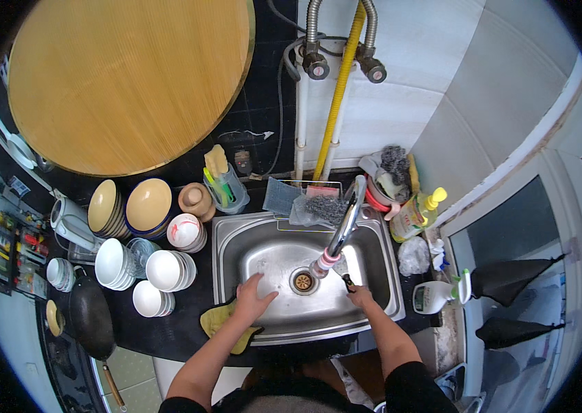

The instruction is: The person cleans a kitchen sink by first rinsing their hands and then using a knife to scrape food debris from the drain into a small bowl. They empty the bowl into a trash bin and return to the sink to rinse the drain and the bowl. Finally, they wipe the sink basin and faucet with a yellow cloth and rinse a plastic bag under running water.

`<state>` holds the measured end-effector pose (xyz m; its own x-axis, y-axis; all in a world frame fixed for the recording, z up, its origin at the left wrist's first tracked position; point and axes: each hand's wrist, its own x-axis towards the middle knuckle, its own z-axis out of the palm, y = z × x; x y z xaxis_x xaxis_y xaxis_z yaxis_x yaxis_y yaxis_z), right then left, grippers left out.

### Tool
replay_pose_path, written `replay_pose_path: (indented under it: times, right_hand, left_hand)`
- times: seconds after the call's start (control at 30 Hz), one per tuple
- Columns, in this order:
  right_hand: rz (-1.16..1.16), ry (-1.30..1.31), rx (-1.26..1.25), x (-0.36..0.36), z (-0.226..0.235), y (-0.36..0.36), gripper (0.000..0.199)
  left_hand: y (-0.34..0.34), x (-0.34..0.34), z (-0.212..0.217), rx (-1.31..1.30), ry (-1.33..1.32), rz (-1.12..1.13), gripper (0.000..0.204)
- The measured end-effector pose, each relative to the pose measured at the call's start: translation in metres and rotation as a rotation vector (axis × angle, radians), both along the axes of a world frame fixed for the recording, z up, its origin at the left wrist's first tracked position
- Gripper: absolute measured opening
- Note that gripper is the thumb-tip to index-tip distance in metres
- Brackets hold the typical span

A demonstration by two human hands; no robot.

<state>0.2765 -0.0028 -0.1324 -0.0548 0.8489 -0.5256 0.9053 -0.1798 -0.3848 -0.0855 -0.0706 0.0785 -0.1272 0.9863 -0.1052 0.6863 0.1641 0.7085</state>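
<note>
While left grip (252, 301) spreads wide, right grip (360, 296) clasping slim black handle (348, 280), far end indistinct

hands (253, 301) (360, 296): 2 | sink (315, 314): 1 | faucet (341, 239): 1 | wok (90, 313): 1 | valves (316, 67) (373, 71): 2

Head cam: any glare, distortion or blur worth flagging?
Head view: fisheye bends the door frame at right and blacks out the corners; soft glare on the steel sink; small shelf items near the left rim look soft; left hand and right hand fairly sharp.
</note>
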Motion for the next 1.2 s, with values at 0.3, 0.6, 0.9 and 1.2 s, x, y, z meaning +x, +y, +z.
replay_pose_path:
  times: [0.3, 0.6, 0.9, 1.2]
  right_hand:
    - [0.149, -0.191, 0.100, -0.041, -0.025, -0.004, 0.022]
    - [-0.057, 0.058, 0.186, -0.080, 0.057, 0.006, 0.038]
    - [-0.017, 0.200, 0.124, -0.080, 0.148, -0.053, 0.043]
    - [-0.244, 0.168, 0.732, 0.017, 0.234, -0.173, 0.045]
  left_hand:
    - [-0.057, -0.030, -0.034, 0.014, -0.042, 0.102, 0.030]
    - [-0.067, -0.024, -0.034, -0.036, 0.049, -0.073, 0.031]
    - [-0.044, -0.038, -0.073, -0.093, -0.248, -0.001, 0.029]
    - [-0.017, -0.047, -0.104, -0.098, -0.363, -0.129, 0.024]
